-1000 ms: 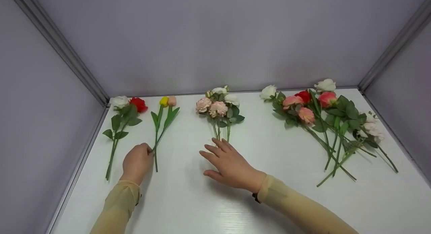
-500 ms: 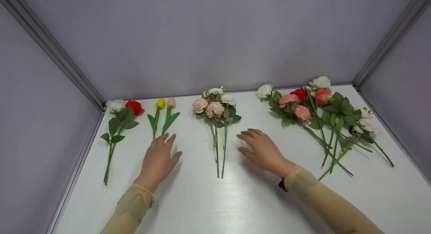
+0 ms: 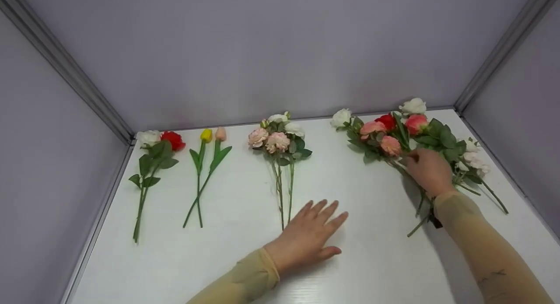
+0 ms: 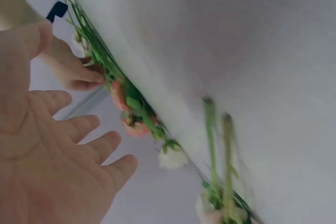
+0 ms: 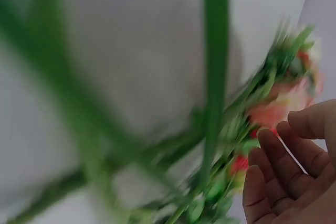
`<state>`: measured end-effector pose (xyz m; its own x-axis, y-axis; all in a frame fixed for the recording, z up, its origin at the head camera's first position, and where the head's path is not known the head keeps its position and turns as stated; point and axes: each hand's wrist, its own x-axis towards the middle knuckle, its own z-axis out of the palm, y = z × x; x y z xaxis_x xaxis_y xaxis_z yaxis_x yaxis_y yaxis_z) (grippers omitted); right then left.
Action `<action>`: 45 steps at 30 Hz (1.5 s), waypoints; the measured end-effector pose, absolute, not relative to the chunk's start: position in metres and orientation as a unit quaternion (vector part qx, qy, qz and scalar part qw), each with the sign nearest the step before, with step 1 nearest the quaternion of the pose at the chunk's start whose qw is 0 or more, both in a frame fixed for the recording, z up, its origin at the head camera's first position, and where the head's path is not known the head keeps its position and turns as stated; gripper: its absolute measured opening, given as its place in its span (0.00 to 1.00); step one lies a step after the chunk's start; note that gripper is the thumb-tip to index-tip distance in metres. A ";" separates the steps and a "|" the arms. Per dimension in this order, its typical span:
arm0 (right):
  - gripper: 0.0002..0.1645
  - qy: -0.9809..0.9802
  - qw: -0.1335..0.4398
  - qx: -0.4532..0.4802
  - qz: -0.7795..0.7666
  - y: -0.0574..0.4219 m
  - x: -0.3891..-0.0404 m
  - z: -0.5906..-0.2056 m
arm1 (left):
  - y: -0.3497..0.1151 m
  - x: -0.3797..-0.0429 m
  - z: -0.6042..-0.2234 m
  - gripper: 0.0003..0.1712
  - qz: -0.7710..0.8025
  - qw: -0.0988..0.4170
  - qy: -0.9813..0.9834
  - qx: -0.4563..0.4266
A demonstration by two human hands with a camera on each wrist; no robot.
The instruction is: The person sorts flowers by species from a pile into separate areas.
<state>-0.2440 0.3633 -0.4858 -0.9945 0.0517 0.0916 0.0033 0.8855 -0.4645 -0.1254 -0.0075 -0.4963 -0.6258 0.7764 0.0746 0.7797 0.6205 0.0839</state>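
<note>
My left hand [image 3: 308, 238] hovers over the front middle of the table, fingers spread and palm down. It holds nothing, and the left wrist view shows its bare palm [image 4: 52, 156]. It is nearest the stem ends of the pale pink and white flowers [image 3: 278, 142]. At the right, my right hand [image 3: 426, 170] reaches into the pile of mixed flowers [image 3: 389, 144], beside a coral bloom. Its fingers [image 5: 268, 156] are bent loosely near the stems, and the right wrist view shows nothing between them. Blurred green stems [image 5: 215, 51] cross close to that camera.
On the far left lie a white and a red rose [image 3: 173, 141] with stems together. A yellow tulip [image 3: 206, 135] and a peach tulip [image 3: 220, 134] lie beside them, stems crossed. White flowers [image 3: 477, 162] lie at the right edge. Grey walls [image 3: 280, 54] enclose the white table [image 3: 236, 256].
My left hand has let go of the tulip stem and moved right, to the front middle. My right hand has gone from the middle flowers to the pile at the right.
</note>
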 end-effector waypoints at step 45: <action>0.31 -0.833 -0.018 -0.061 0.549 0.295 -0.216 -0.476 | 0.034 -0.145 -0.492 0.20 -0.453 -0.111 -0.848 -0.253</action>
